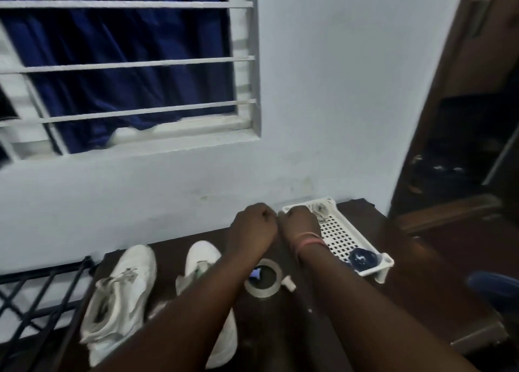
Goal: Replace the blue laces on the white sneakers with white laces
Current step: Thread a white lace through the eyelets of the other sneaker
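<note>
The two sneakers (123, 295) are white and stand on a dark brown surface (393, 301). The tray (341, 235) is white with a grid of small square holes, and the curtain (118, 71) is deep blue.

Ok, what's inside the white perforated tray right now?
The white tray holds a dark blue bundle at its near end and something pale and crumpled at the far end. The right hand covers the far-left corner.

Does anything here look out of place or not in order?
Mostly tidy. The left sneaker gapes open, tongue loose, no lace visible. The tape roll lies loose between the right sneaker and the tray. Nothing looks spilled or broken.
</note>
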